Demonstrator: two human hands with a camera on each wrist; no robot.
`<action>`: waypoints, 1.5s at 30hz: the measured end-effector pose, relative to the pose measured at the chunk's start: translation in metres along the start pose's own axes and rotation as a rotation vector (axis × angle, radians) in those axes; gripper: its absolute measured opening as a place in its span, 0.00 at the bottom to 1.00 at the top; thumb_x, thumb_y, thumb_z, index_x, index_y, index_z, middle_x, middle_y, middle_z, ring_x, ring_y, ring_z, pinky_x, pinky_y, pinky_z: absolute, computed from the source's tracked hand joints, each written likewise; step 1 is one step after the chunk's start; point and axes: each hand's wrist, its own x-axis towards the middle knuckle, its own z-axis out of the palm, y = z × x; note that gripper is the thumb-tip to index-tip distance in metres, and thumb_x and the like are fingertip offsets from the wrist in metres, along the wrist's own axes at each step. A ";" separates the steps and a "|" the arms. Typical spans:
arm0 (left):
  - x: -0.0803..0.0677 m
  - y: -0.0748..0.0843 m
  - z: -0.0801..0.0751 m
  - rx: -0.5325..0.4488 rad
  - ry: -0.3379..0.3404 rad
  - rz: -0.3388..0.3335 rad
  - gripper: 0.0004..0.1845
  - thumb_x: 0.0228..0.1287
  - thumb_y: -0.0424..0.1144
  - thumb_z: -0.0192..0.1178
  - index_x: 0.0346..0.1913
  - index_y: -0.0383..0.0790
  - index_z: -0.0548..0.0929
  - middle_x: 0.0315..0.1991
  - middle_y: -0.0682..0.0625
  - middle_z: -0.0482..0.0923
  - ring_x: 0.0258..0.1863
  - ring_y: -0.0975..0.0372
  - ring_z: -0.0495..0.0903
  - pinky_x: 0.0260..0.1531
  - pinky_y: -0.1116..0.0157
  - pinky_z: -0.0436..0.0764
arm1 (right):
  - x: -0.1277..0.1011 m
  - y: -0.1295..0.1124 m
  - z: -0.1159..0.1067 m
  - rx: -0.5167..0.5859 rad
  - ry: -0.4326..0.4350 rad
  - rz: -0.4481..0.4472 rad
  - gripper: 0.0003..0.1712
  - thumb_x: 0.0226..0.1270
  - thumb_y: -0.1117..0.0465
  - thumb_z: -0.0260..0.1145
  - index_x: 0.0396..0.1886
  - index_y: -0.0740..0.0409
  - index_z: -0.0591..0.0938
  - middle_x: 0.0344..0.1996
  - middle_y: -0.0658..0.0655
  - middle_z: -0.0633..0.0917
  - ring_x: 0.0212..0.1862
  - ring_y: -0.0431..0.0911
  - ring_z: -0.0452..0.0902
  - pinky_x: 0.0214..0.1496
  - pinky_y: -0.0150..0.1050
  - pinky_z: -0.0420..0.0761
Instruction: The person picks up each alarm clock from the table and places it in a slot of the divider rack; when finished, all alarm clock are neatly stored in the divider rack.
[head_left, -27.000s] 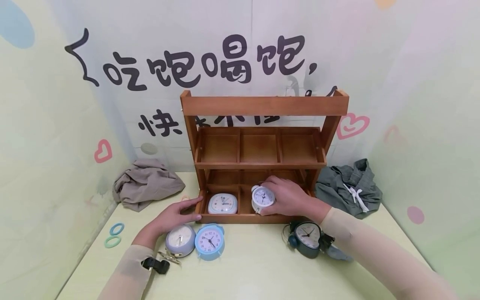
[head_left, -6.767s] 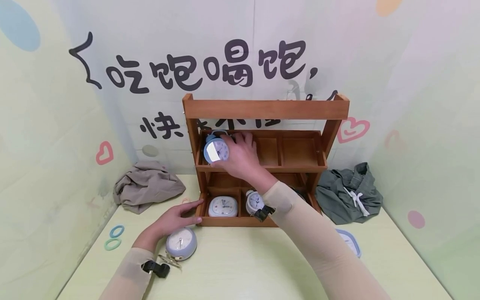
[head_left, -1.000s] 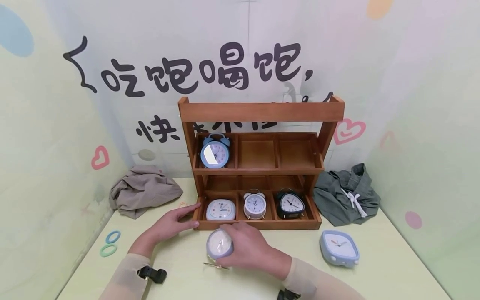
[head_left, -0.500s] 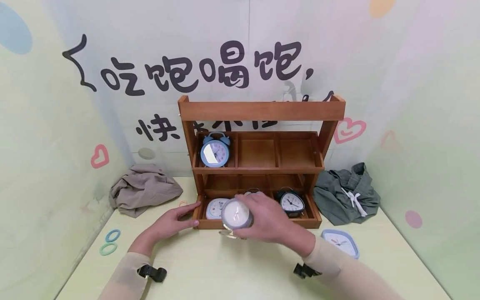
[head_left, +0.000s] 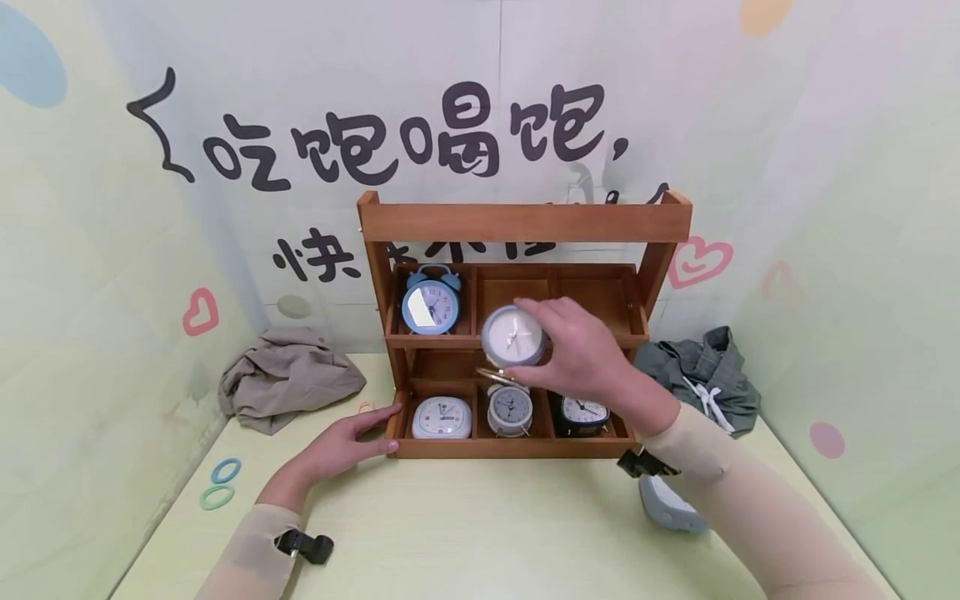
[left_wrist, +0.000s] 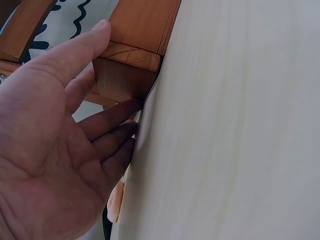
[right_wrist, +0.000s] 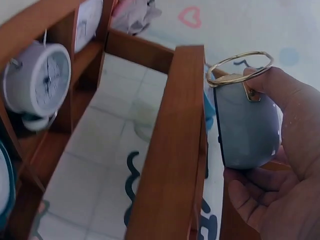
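Note:
My right hand [head_left: 585, 350] grips a round lavender-blue clock [head_left: 512, 336] with a gold ring stand, thumb below and fingers on top. The clock is in the air in front of the upper tray's middle compartment; whether it touches the tray's front edge cannot be told. In the right wrist view the clock's grey-blue body [right_wrist: 247, 130] shows from the side, the ring at its thumb end. My left hand [head_left: 337, 454] touches the lower left front corner of the brown wooden shelf [head_left: 525, 222], with fingers extended along its side and thumb at the front.
A blue twin-bell clock [head_left: 430, 306] stands in the upper left compartment. Below are a white rounded clock [head_left: 442, 418], a white twin-bell clock [head_left: 510, 410] and a black clock [head_left: 583, 414]. A blue square clock [head_left: 670, 507] lies partly behind the right forearm. Cloths and hair ties flank the shelf.
The right hand has lifted the round lavender-blue clock from the table before the shelf up and rightward to the upper tray's height. The left hand keeps its place at the shelf corner.

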 end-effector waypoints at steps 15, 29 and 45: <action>0.001 0.000 0.001 0.006 -0.004 0.006 0.40 0.73 0.65 0.72 0.84 0.63 0.74 0.85 0.42 0.66 0.87 0.38 0.57 0.82 0.32 0.58 | 0.038 0.032 -0.020 -0.115 0.085 -0.073 0.55 0.55 0.40 0.90 0.76 0.62 0.79 0.65 0.66 0.85 0.61 0.61 0.82 0.61 0.60 0.89; -0.001 0.002 0.002 0.006 -0.002 0.000 0.40 0.73 0.64 0.72 0.84 0.64 0.74 0.85 0.41 0.65 0.87 0.37 0.56 0.81 0.30 0.57 | 0.064 0.051 -0.009 -0.115 -0.014 -0.071 0.55 0.55 0.43 0.92 0.78 0.59 0.78 0.75 0.66 0.79 0.70 0.62 0.78 0.75 0.60 0.80; 0.001 -0.001 0.002 0.009 -0.001 -0.010 0.40 0.73 0.65 0.72 0.84 0.64 0.74 0.85 0.41 0.66 0.87 0.38 0.56 0.81 0.30 0.58 | 0.077 0.068 0.002 -0.034 -0.137 -0.130 0.53 0.56 0.45 0.92 0.77 0.57 0.78 0.69 0.62 0.83 0.67 0.57 0.79 0.76 0.57 0.78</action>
